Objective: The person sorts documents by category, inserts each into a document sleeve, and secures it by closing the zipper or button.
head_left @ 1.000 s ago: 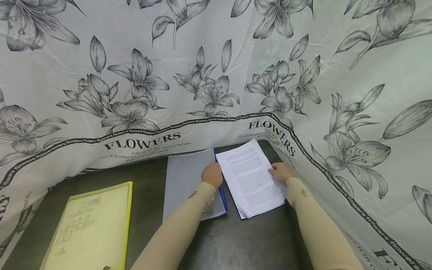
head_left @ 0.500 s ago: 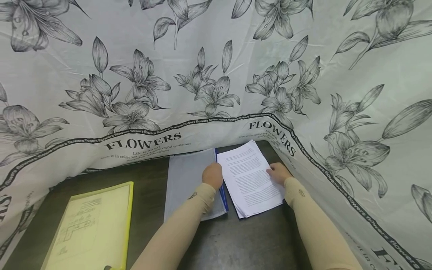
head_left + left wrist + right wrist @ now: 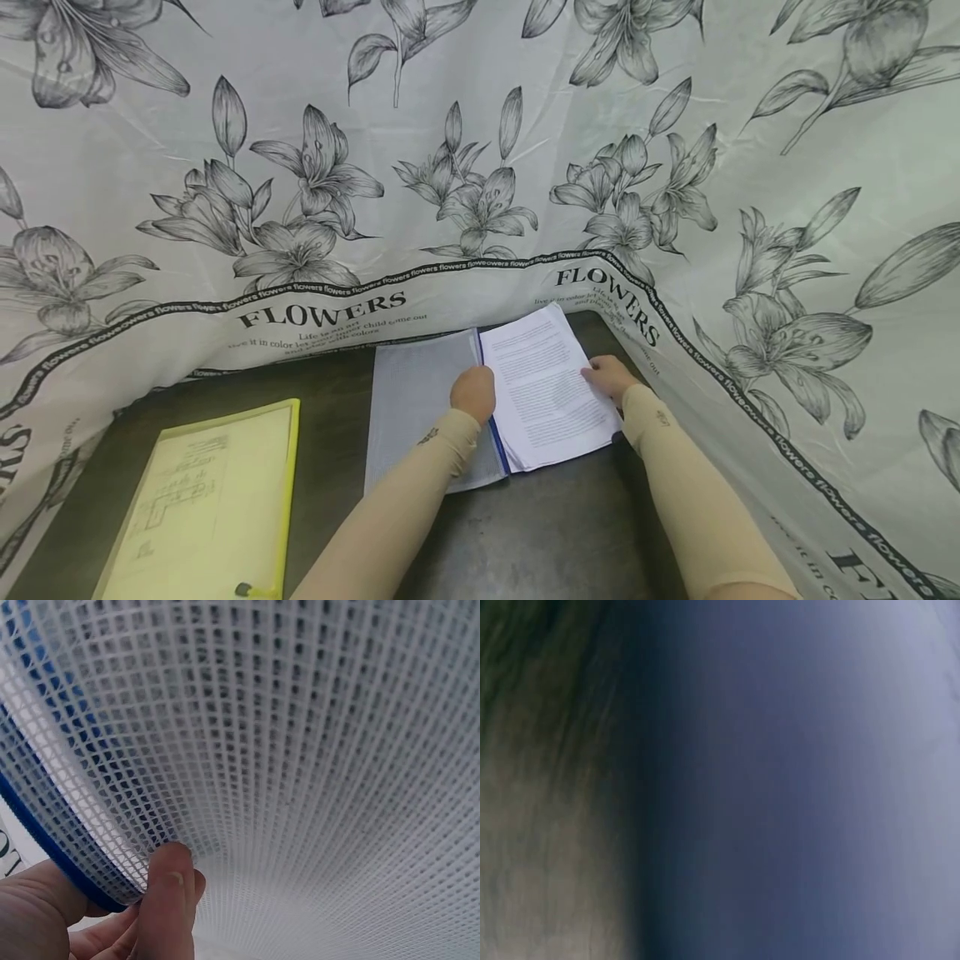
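Observation:
A mesh zip pouch [image 3: 408, 400] with a blue edge lies on the dark table. My left hand [image 3: 473, 395] pinches its blue-edged right side; in the left wrist view, the thumb and fingers [image 3: 171, 900] hold the white mesh [image 3: 300, 750] near the blue trim. Just right of that edge is a stack of printed paper sheets [image 3: 551, 392], slightly fanned at the lower corner. My right hand [image 3: 611, 378] grips the stack's right side. The stack's left side meets the blue edge; whether any of it is inside the pouch cannot be told. The right wrist view is too blurred to show the fingers.
A yellow-edged pouch [image 3: 202, 500] with a drawing on paper inside lies at the left of the table [image 3: 517, 542]. A white flower-printed curtain [image 3: 450, 208] hangs around the table's back and right sides.
My right hand has moved left with the paper stack, closing the gap to the pouch's blue edge. The left hand keeps its hold in nearly the same place.

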Action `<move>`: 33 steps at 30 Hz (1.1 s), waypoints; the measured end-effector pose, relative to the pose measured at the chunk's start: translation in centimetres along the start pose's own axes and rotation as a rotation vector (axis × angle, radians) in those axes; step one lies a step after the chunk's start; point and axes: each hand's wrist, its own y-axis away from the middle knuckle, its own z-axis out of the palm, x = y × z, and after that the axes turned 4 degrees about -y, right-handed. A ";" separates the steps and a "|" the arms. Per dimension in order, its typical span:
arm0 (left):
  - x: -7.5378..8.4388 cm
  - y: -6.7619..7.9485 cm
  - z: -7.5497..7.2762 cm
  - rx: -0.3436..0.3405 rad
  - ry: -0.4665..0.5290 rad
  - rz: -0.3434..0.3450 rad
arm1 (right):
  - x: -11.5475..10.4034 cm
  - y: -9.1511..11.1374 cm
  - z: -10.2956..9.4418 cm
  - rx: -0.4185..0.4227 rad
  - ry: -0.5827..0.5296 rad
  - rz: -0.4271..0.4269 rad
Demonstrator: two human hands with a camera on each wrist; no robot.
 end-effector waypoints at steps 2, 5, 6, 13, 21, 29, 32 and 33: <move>0.0 0.0 0.1 -0.004 0.002 -0.001 | -0.2 0.3 0.0 -0.022 -0.039 0.024; 0.0 0.1 0.1 -0.008 0.005 0.002 | -0.4 0.6 -0.1 -0.036 -0.065 0.060; 0.0 0.1 0.1 -0.009 0.001 0.003 | -0.5 0.7 -0.1 -0.034 -0.070 0.074; 0.1 0.0 0.5 -0.028 -0.001 -0.021 | -1.2 1.2 0.4 0.001 -0.052 0.056; 0.0 0.2 0.1 -0.025 0.031 -0.026 | -1.9 1.4 1.6 0.062 0.038 -0.006; -0.1 0.5 -0.5 0.039 0.039 -0.009 | -3.9 1.5 3.2 0.143 0.186 -0.078; -0.3 0.4 -0.3 0.024 0.046 -0.024 | -4.5 1.6 3.4 0.153 0.183 -0.084; -0.3 0.3 -0.2 0.018 0.050 -0.034 | -4.7 1.6 3.4 0.151 0.173 -0.087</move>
